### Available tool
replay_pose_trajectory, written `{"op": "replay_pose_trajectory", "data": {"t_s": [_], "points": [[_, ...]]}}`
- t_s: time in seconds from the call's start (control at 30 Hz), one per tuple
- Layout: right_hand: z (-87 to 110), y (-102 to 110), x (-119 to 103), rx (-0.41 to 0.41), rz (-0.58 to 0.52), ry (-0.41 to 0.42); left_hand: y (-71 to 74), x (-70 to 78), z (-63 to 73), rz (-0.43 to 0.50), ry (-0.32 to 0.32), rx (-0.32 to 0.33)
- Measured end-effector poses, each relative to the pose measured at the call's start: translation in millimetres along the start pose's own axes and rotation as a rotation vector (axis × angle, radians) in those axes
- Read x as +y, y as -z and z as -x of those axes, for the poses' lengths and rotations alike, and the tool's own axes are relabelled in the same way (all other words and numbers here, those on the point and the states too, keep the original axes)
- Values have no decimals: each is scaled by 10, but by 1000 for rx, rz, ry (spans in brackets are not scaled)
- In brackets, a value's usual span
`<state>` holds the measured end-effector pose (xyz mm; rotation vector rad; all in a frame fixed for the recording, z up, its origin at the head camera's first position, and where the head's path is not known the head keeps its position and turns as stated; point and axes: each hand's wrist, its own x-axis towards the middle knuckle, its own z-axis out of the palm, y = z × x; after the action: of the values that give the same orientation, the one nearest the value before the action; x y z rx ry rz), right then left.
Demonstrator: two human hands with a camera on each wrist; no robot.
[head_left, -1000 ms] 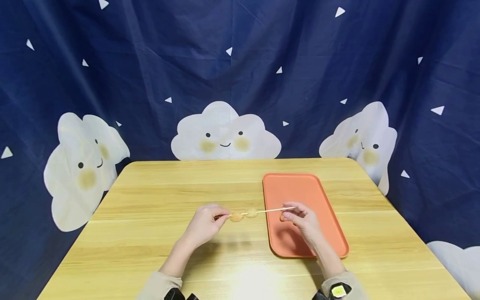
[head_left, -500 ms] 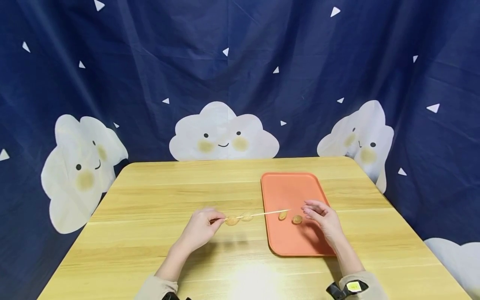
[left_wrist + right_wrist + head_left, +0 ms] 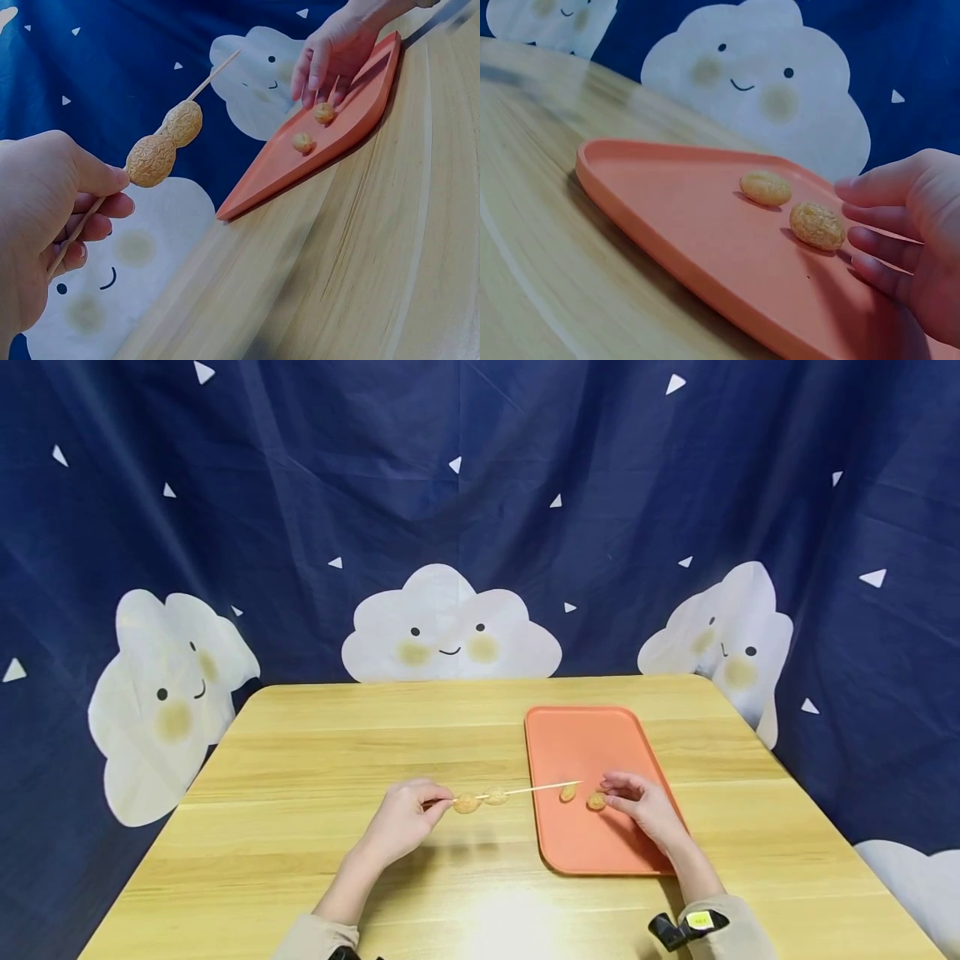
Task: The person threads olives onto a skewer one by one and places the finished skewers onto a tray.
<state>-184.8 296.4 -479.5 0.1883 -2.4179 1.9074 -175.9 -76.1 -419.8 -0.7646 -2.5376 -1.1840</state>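
My left hand (image 3: 405,817) pinches a thin wooden skewer (image 3: 214,75) low on its shaft, with the bare tip pointing right. Two wrinkled golden-brown balls, a nearer one (image 3: 151,160) and a farther one (image 3: 184,123), are threaded on it beside the fingertips. On the orange tray (image 3: 592,735) lie two more such balls: one on the left (image 3: 765,188), one on the right (image 3: 817,226). My right hand (image 3: 930,232) has its thumb and fingers spread at the right-hand ball, not closed round it; whether they touch it is hard to tell.
The tray lies on the right half of a light wooden table (image 3: 337,727). Behind the table hangs a dark blue curtain (image 3: 390,510) with white clouds and triangles. In the head view, the skewer's tip reaches over the tray's left part.
A second ago my right hand pinched a ball near the skewer's tip. It let go and drew back right, and its fingers are now nearer the right-hand ball. The left hand dipped slightly.
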Motion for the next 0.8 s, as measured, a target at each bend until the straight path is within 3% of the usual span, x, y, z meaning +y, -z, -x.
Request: {"op": "replay_pose_trajectory", "data": {"t_s": [0.3, 0.8], "points": [[-11, 34, 83, -62, 124, 26, -19, 7, 2, 0, 17, -6], [-4, -60, 75, -27, 289, 17, -30, 8, 7, 23, 6, -28]]}}
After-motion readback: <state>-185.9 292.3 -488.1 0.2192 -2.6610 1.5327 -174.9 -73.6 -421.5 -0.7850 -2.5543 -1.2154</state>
